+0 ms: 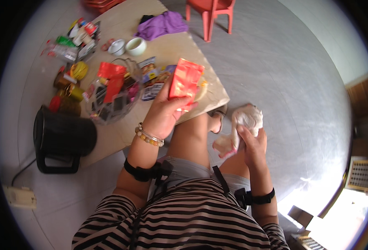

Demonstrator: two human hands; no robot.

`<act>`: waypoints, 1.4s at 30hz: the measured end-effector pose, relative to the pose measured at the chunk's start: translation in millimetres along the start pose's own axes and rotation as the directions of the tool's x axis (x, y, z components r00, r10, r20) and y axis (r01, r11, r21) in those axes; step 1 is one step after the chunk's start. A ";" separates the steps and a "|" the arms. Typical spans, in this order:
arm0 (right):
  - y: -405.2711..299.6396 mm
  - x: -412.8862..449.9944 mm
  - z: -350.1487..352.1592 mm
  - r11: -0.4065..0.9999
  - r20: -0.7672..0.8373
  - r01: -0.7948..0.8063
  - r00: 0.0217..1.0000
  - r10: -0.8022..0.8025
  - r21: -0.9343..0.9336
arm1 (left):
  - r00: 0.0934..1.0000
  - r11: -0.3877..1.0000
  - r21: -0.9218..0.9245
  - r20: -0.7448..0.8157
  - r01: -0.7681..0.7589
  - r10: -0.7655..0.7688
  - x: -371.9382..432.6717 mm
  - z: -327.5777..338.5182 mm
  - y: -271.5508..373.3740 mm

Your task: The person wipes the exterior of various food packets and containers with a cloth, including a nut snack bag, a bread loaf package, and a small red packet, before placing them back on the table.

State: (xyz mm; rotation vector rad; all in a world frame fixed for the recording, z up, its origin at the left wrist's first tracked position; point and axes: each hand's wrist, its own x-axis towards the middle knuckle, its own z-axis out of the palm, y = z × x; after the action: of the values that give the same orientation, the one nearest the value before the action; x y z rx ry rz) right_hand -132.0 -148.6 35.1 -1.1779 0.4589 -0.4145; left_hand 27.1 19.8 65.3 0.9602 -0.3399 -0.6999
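A shiny red packet is gripped in my left hand, held above the table's front corner. My right hand clutches a crumpled white cloth with a pinkish edge, over the floor and my right leg. Left of the red packet, a clear bowl holds red packets and several dark items. Printed snack bags lie on the table between the bowl and my left hand, partly hidden by it.
A black electric kettle stands at the table's near left. Jars, plastic bottles, two pale cups and a purple cloth sit on the table. A red plastic chair stands beyond.
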 end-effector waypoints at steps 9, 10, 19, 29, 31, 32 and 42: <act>-3.2 15.4 45.5 0.390 0.035 0.590 0.579 -0.814 -0.707 | 0.960 0.964 -0.144 0.202 0.225 -0.194 -5.7 56.9 -49.8; -5.4 16.9 45.6 0.369 0.023 0.557 0.574 -0.818 -0.744 | 0.955 0.939 -0.222 0.201 0.262 -0.219 -5.8 54.4 -53.6; -11.1 39.1 29.1 0.361 -0.029 0.456 0.588 -0.808 -0.814 | 0.935 0.972 -0.068 0.294 0.225 -0.196 -9.8 47.8 -53.7; -17.0 13.8 17.6 0.560 -0.011 0.556 0.704 -0.710 -0.615 | 0.950 0.961 0.135 0.169 0.242 -0.263 -13.2 50.7 -49.5; -14.1 8.6 30.9 0.348 0.143 0.549 0.663 -0.735 -0.760 | 0.947 0.915 0.394 0.255 0.081 -0.194 -14.7 48.1 -56.2; -12.7 11.1 34.0 0.375 0.074 0.552 0.627 -0.775 -0.744 | 0.954 0.939 0.310 0.203 0.151 -0.220 -21.2 49.9 -58.3; -9.1 42.0 -12.5 0.937 -0.402 0.339 0.849 -0.342 -0.081 | 0.855 0.950 0.079 0.419 0.301 -0.306 -22.1 62.0 -32.6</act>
State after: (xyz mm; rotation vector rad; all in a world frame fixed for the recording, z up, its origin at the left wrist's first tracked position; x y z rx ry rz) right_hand -104.3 -183.9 34.5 -1.1820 0.6158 -0.9853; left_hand -36.2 -16.6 72.5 0.8731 -0.5855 -1.2089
